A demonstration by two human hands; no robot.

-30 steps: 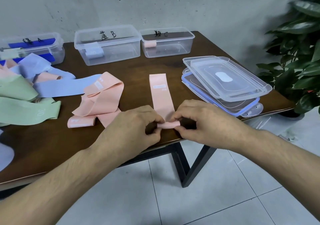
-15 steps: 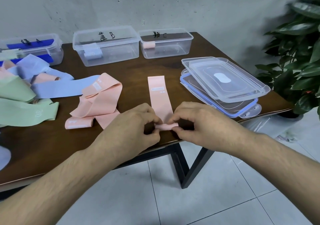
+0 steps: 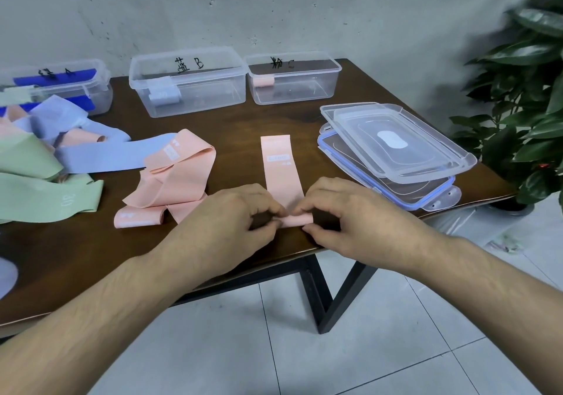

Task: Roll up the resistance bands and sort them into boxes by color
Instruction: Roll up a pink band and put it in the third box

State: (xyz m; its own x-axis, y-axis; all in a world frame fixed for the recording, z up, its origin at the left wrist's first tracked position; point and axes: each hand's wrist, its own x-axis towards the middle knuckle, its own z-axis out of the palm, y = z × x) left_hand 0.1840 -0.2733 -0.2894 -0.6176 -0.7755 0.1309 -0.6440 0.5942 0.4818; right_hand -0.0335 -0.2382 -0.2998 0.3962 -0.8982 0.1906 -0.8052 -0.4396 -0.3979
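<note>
A pink resistance band (image 3: pixel 281 169) lies flat on the table, running away from me, its near end curled into a small roll at the front edge. My left hand (image 3: pixel 234 221) and my right hand (image 3: pixel 344 215) both pinch that roll with fingertips and thumbs. Three clear boxes stand at the back: box A (image 3: pixel 76 90) on the left, box B (image 3: pixel 189 81) with a rolled blue band, and box C (image 3: pixel 292 78) with one rolled pink band.
Loose pink bands (image 3: pixel 173 178) lie left of my hands; green bands (image 3: pixel 45 199) and blue bands (image 3: pixel 100 154) are piled further left. Stacked box lids (image 3: pixel 393 148) sit at the right. A potted plant (image 3: pixel 524 96) stands off the table's right corner. The table edge runs under my wrists.
The roll at the band's near end has grown slightly thicker and the flat part a little shorter. Both hands stay in the same place, pinching it.
</note>
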